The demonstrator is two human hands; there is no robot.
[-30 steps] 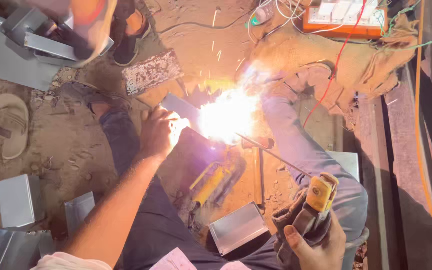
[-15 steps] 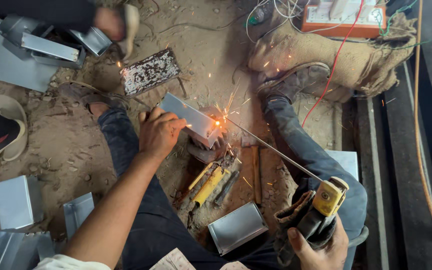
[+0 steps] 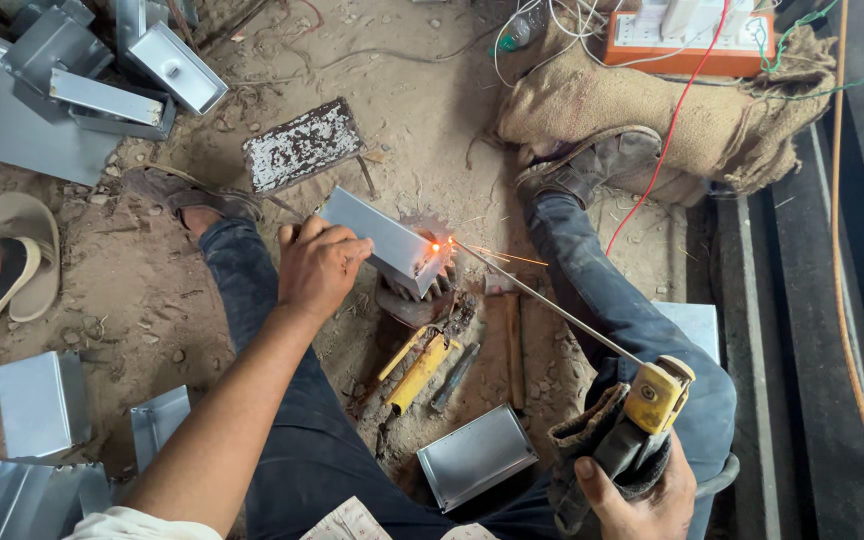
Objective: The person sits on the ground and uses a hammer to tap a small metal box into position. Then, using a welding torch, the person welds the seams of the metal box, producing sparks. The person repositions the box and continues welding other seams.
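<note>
- The big white flare that hid the joint a second ago has died down to a small orange glow (image 3: 436,246) with a few thin sparks, right at the near corner of the metal box (image 3: 384,238)
- That box, a folded grey sheet-metal piece, sits on a round toothed block (image 3: 414,300) on the dirt between the person's legs, and now its whole top face can be seen again
- The left hand (image 3: 317,268) lies on the end of the box away from the glow, fingers curled over its top edge and clenched on it, holding it steady as it was before
- The right hand (image 3: 637,490), well back from the box near the bottom edge of the view, grasps a yellow-headed rod holder (image 3: 654,398) wrapped in cloth, fingers closed round the handle
- The thin welding rod (image 3: 552,302) runs from that holder straight to the box, its tip at or just off the glowing spot; I cannot tell which
- With the arc faded, I'd judge one short tack on that corner is just finished or paused, and the seam can be looked over
- Just below the box lies a yellow-handled tool (image 3: 420,368), and further the same way a flat grey tray (image 3: 476,456)
- More grey boxes (image 3: 102,70) are piled well off to the far left of the box, and an orange power strip (image 3: 690,38) rests on sacking (image 3: 652,110) well beyond it to the right
</note>
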